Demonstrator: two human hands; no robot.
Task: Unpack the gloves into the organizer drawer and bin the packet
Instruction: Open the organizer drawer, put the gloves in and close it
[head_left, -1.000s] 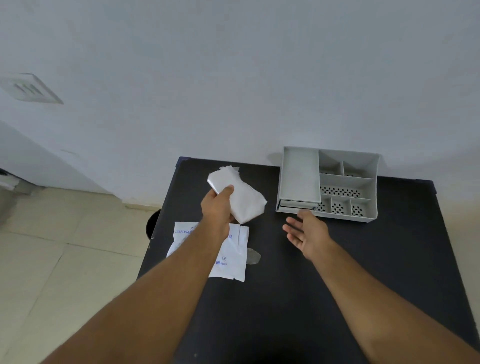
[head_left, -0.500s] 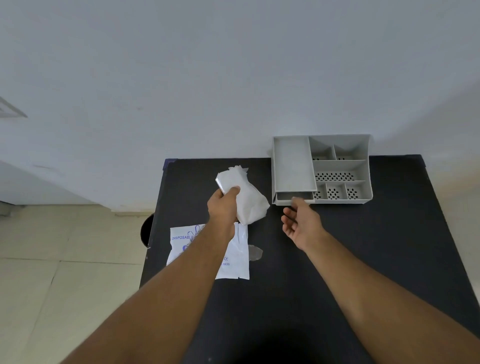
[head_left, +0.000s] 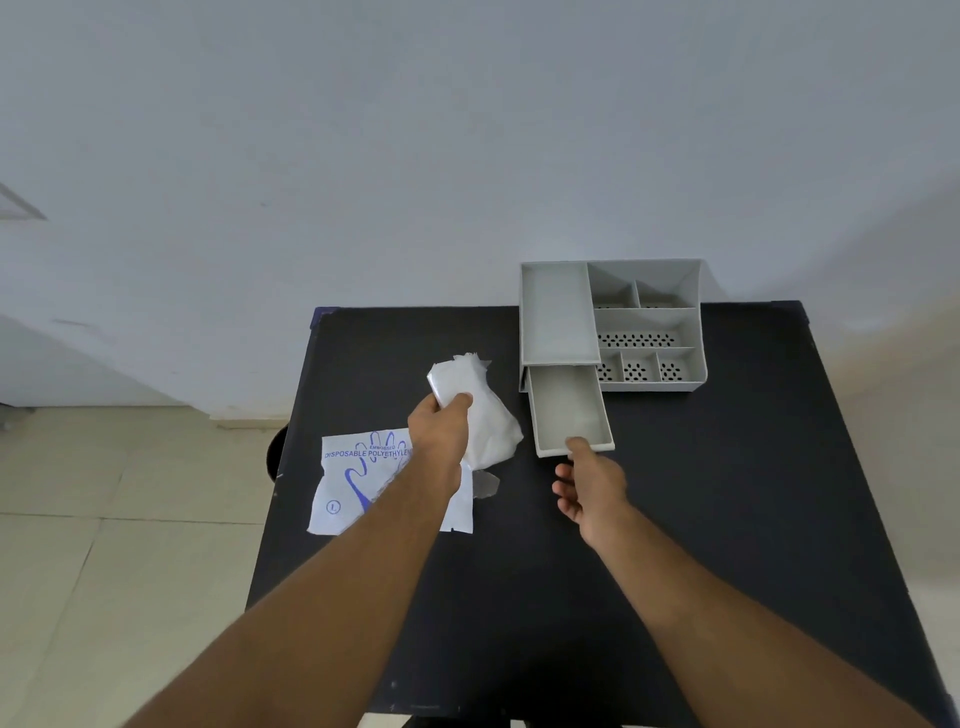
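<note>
**Drawer out, gloves poised to go in**

Head view, now: gloves (head_left: 480, 410), a folded white wad, were clamped in the left hand (head_left: 440, 434), thumb on top and fingers wrapped under, held above the table (head_left: 727, 493) just at 9 o'clock of the drawer (head_left: 567, 410). The drawer stood pulled out toward the person from the lower left of the organizer (head_left: 644, 332), its floor bare. The right hand (head_left: 592, 486) sat at the drawer's 6 o'clock lip, thumb tip on the front edge, the other fingers loosely curled and holding nothing. The packet (head_left: 353, 483) lay flat on the table at 7 o'clock of the gloves, partly under the left forearm, with a small torn scrap (head_left: 485, 483) beside it.

To do this step well, I judged that the right hand should steady the drawer front while the left carried the wad over at 3 o'clock, lowered it flat onto the floor and pressed it below the rim, so that the drawer could slide shut without snagging loose film.

Head view, earlier: a half second before, the drawer was shut and the right hand was only reaching its front. The gloves and packet were much where they were now.
</note>
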